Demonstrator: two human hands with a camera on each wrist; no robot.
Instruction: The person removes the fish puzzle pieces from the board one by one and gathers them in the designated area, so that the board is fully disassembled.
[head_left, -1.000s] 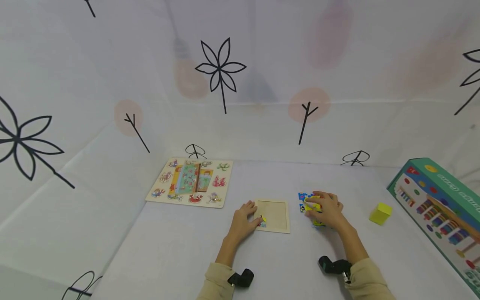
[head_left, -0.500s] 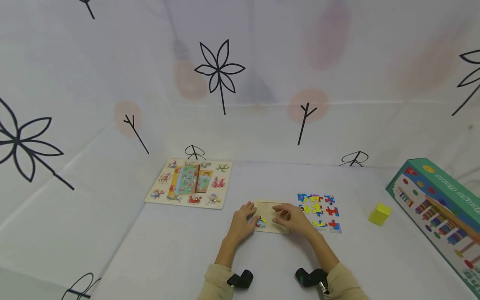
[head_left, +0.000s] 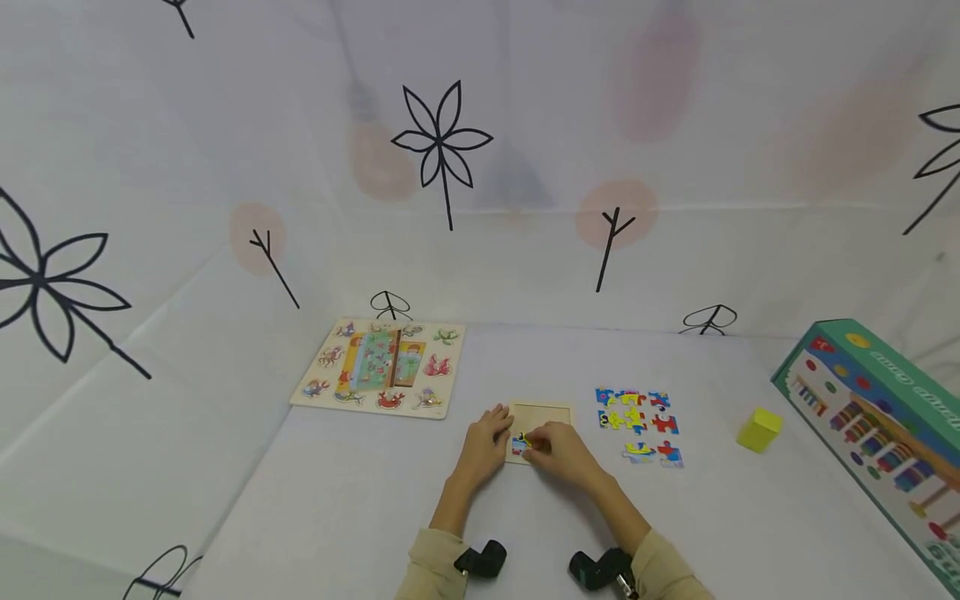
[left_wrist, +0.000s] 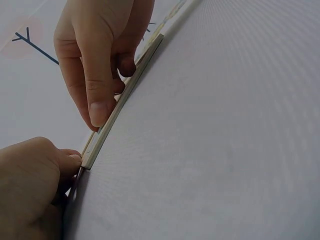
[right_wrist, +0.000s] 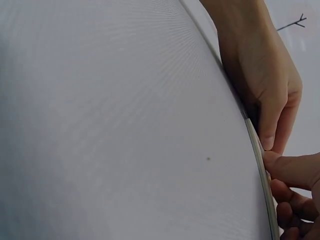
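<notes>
A shallow wooden puzzle tray (head_left: pixel 555 413) lies on the white table, with a few coloured jigsaw pieces (head_left: pixel 517 447) in its near left corner. My left hand (head_left: pixel 482 450) rests at the tray's left edge, fingers extended along it and thumb near the pieces. In the left wrist view, the left thumb (left_wrist: pixel 70 161) touches a corner of the tray. My right hand (head_left: pixel 562 454) reaches over the tray from the right, thumb and forefinger pinching a small puzzle piece (head_left: pixel 527 442) with yellow on it. The fingers mostly cover that piece.
Several loose jigsaw pieces (head_left: pixel 637 421) lie to the right of the tray. Farther right are a yellow block (head_left: pixel 760 429) and a large green box (head_left: pixel 870 400). A sea-animal peg puzzle board (head_left: pixel 450 383) sits back left, before a patterned cloth backdrop.
My right hand has moved left from the loose pieces to the tray's near left corner, bringing a piece. The left hand has stayed at the tray's left edge.
</notes>
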